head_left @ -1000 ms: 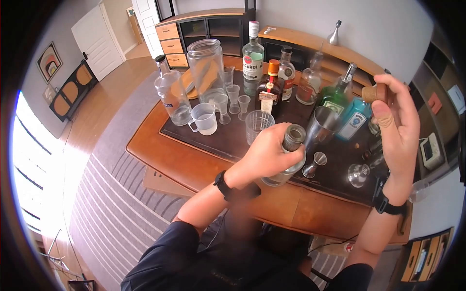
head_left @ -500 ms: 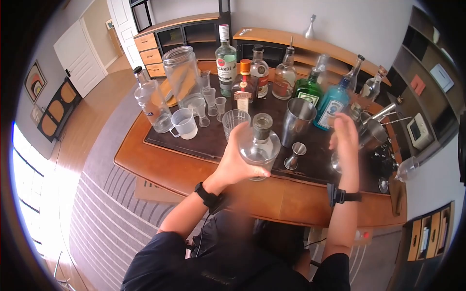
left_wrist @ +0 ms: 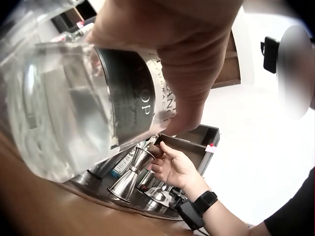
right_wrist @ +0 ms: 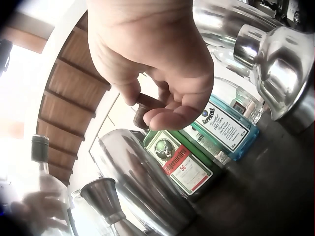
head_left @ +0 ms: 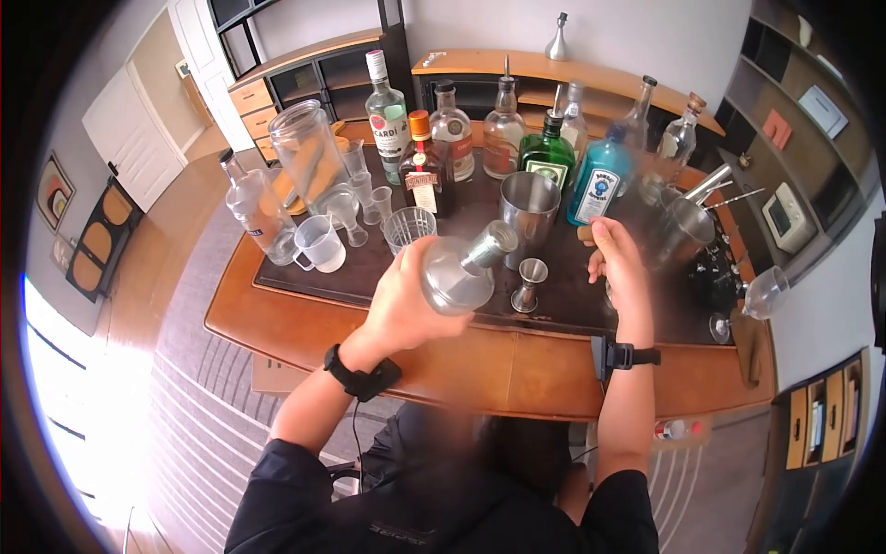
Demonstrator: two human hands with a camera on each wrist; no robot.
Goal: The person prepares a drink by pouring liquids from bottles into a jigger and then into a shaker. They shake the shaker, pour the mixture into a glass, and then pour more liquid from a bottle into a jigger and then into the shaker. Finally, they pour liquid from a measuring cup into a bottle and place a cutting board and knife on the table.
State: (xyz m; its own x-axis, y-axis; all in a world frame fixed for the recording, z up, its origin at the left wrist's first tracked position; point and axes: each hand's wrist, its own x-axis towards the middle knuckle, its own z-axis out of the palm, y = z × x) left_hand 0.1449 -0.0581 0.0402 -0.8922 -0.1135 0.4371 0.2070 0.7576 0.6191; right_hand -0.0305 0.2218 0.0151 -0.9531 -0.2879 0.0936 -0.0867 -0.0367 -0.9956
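Note:
My left hand (head_left: pixel 399 300) grips a clear glass bottle (head_left: pixel 452 282) round its body, with the open neck tilted up to the right over the table's near side. In the left wrist view, the bottle's dark label (left_wrist: pixel 130 91) reads VSOP and clear liquid shows inside. Between thumb and fingers my right hand (head_left: pixel 620 272) pinches a cork stopper (right_wrist: pixel 142 115), held in front of the blue gin bottle (head_left: pixel 598 185). A steel double jigger (head_left: pixel 529 286) stands between the hands, and a steel shaker tin (head_left: pixel 529 208) is just behind it.
Behind stand a green bottle (head_left: pixel 546 155), an orange-capped bottle (head_left: pixel 422 171) and several other bottles. To the left are a mixing glass (head_left: pixel 409 226), a plastic measuring cup (head_left: pixel 320 245) and a big jar (head_left: pixel 309 152). A wine glass (head_left: pixel 764 294) lies tilted at the right edge.
My left hand has moved from the bottle's neck to its body, and the bottle has tipped from upright toward the right. My right hand has come down from its raised position with the cork stopper.

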